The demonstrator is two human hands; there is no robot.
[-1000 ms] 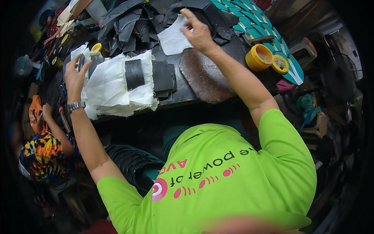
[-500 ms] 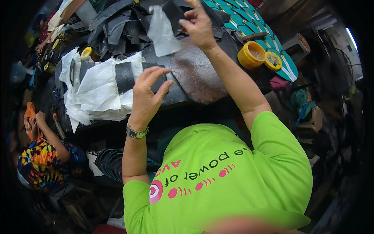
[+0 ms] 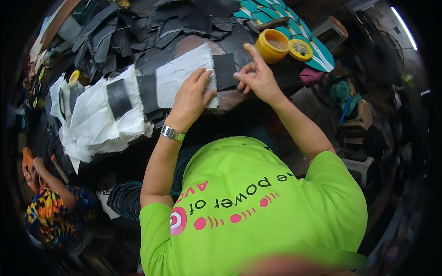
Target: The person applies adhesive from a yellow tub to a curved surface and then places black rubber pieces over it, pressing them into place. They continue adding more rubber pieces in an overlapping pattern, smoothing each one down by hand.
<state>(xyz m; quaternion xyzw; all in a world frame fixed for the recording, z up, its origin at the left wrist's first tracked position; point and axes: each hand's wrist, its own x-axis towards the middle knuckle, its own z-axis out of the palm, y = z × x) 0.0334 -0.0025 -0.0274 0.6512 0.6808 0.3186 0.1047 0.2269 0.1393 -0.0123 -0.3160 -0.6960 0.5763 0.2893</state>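
Observation:
My left hand, with a metal watch on its wrist, rests fingers down on a white cloth piece. That cloth lies over a brown, worn patch of the workbench, with a black rectangular piece showing at its right side. Just right of the black piece is my right hand, holding nothing, its index finger stretched out with a yellowish smear on the tip. Beyond that finger stands a yellow tub of pale paste. More frayed white cloth and black pieces lie in a row to the left.
Dark scraps are heaped along the far side of the bench. Green shapes with white stripes and a yellow lid lie at the far right. At lower left another person's arm holds something orange.
The white cloth now lies nearer, on the worn patch under my left hand, which has come down onto it. My right hand has drawn back toward me. The view has shifted.

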